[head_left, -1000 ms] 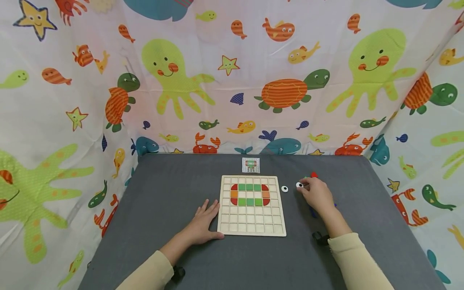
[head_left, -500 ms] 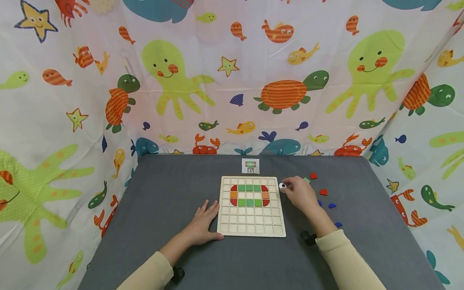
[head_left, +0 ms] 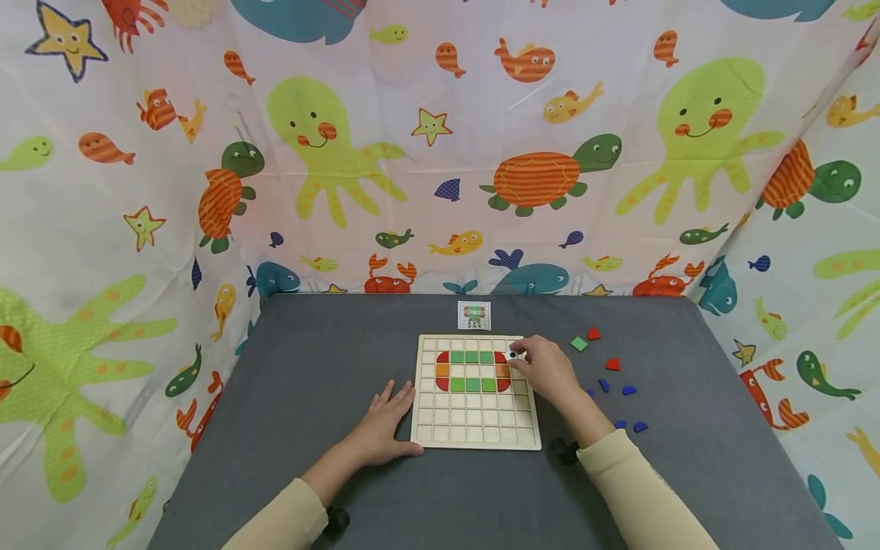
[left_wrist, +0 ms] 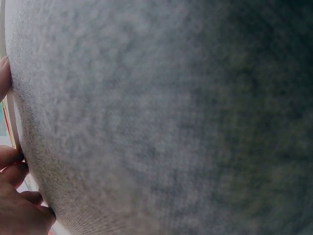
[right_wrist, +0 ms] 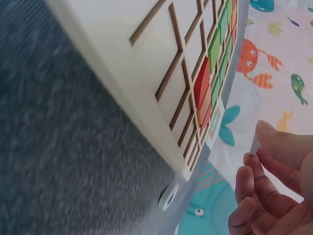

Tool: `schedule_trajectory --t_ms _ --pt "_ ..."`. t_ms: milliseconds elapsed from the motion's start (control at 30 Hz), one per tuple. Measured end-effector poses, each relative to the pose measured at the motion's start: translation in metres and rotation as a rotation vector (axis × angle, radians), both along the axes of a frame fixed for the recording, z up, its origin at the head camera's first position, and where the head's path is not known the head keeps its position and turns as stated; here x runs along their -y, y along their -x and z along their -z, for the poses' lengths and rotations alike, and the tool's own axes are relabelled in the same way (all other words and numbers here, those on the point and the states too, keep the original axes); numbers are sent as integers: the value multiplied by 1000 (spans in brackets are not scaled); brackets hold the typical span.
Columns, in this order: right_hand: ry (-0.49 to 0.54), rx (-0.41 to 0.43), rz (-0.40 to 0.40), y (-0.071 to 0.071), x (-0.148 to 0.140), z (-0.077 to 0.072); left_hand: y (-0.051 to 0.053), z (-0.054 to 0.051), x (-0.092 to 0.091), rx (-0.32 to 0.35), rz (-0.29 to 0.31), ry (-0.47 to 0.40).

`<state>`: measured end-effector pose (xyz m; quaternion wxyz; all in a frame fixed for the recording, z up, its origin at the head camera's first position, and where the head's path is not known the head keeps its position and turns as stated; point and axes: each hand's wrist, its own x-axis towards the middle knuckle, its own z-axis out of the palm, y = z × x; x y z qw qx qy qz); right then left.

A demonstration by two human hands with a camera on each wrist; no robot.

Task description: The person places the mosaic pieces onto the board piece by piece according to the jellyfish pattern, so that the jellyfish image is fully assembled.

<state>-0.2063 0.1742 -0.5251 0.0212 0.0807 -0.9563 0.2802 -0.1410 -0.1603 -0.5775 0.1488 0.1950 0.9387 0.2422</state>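
My right hand (head_left: 548, 370) pinches a white disc with a black dot (head_left: 512, 354), like an eye, above the upper right of the wooden grid board (head_left: 474, 416). In the right wrist view the pinched disc (right_wrist: 255, 145) shows edge-on between thumb and fingertips. A second eye disc (right_wrist: 168, 197) lies on the table beside the board's edge; the right hand hides it in the head view. Green tiles (head_left: 473, 386), orange tiles and red corner tiles form a ring in the board's upper half. My left hand (head_left: 381, 428) rests at the board's left edge with fingers spread.
Right of the board lie a green tile (head_left: 579, 344), red pieces (head_left: 613, 364) and several blue half-round pieces (head_left: 629, 390). A small picture card (head_left: 474, 315) sits behind the board on the grey table (head_left: 330, 344). A sea-animal printed cloth (head_left: 440, 153) hangs around the table.
My right hand has moved left with the eye disc, from the loose pieces to over the board's upper right. The left hand stays at the board's edge.
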Motion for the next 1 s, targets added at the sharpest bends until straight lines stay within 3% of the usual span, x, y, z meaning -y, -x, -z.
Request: schedule_trajectory --t_ms 400,633,1000 --pt "-5 50 -76 9 20 12 0 -1 -2 8 -10 12" --pt "-58 57 -109 12 28 21 0 0 -2 3 -13 14" --pt "-114 78 -104 13 37 25 -1 -2 -2 -4 -7 -3"
